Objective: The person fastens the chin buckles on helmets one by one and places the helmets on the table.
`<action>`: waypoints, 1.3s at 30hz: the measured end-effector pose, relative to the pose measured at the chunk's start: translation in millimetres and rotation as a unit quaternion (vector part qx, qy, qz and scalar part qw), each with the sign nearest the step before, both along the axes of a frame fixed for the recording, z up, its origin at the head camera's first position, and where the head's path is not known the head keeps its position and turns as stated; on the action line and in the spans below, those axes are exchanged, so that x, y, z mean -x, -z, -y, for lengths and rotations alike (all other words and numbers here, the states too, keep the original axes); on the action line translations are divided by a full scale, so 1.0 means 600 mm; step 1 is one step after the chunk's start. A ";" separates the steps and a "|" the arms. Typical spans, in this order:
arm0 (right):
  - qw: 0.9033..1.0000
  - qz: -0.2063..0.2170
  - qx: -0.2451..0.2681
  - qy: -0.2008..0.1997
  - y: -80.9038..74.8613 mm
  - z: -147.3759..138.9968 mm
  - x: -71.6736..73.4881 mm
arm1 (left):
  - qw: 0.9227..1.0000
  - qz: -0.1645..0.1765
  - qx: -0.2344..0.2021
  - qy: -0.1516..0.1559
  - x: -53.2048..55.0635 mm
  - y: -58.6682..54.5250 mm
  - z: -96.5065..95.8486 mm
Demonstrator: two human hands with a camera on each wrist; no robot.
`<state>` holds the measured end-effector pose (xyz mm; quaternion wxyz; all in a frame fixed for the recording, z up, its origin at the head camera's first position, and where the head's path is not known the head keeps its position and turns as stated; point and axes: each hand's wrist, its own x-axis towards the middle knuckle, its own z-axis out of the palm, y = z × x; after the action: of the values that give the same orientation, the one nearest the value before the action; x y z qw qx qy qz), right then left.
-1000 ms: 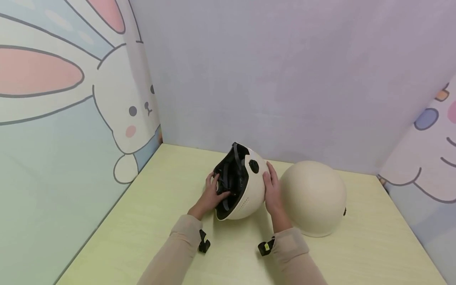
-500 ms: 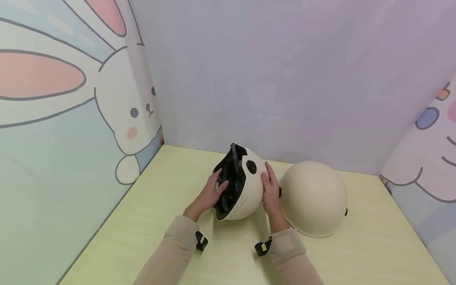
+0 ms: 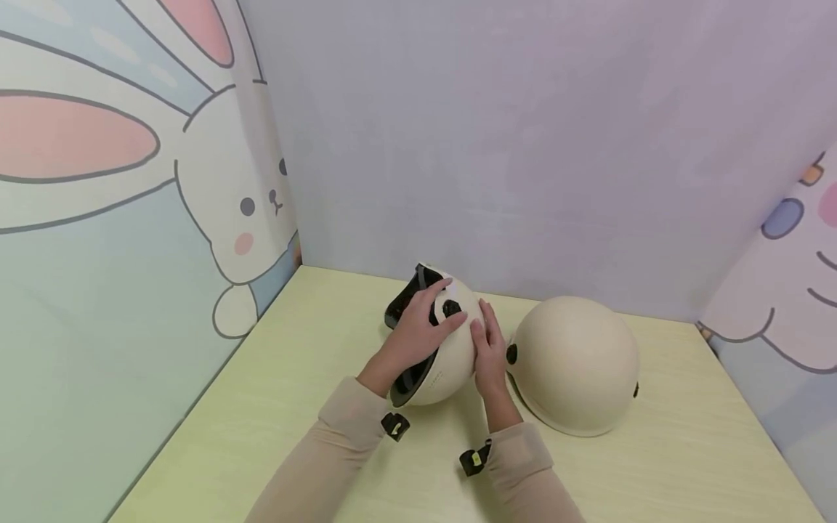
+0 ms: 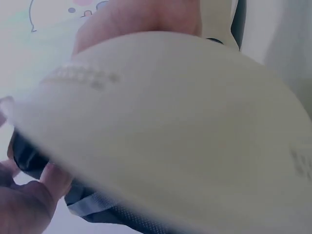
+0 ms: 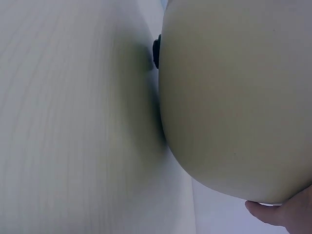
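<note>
A cream helmet (image 3: 451,367) with a black lining and a black round vent is tipped on its side, its opening facing left. Across that opening lies my left hand (image 3: 418,330), thumb and index finger stretched onto the shell by the vent; its other fingertips are hard to make out. Against the crown rests my right hand (image 3: 489,356), fingers extended along the shell. In the left wrist view the blurred shell (image 4: 180,126) covers most of the picture, left fingers (image 4: 53,180) beside the lining. The right thumb (image 5: 263,213) touches the shell in the right wrist view.
A second cream helmet (image 3: 575,363) stands dome up on the pale table (image 3: 275,407), close to the right of my right hand. A grey-lilac cloth wall (image 3: 490,145) rises behind, with rabbit-printed panels (image 3: 131,305) at the sides.
My left hand has come out of the helmet's opening and moved right onto the shell. The helmet and right hand have shifted slightly left, uncovering the second helmet's black vent.
</note>
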<state>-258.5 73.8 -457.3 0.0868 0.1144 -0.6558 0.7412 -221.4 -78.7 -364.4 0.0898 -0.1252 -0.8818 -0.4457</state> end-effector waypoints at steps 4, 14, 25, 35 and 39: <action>1.000 -0.002 0.002 0.003 0.004 0.006 -0.003 | 0.999 0.026 0.024 -0.027 -0.001 -0.005 -0.010; 0.998 -0.036 -0.036 0.027 -0.009 0.005 -0.005 | 0.998 0.012 0.035 -0.043 -0.005 -0.013 -0.016; 0.979 -0.064 -0.180 0.069 -0.076 -0.008 -0.009 | 0.995 0.006 -0.091 -0.051 0.003 -0.005 0.005; 0.940 -0.043 -0.336 0.045 -0.145 0.003 -0.011 | 0.952 0.050 -0.301 0.007 0.013 0.015 0.041; 0.920 -0.050 -0.387 0.043 -0.156 0.017 -0.010 | 0.933 0.067 -0.354 0.012 0.015 0.023 0.058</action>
<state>-252.5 63.6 -363.8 0.1001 0.1471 -0.8907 0.4183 -230.6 -113.5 -378.1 0.0634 -0.0655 -0.6693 -0.7374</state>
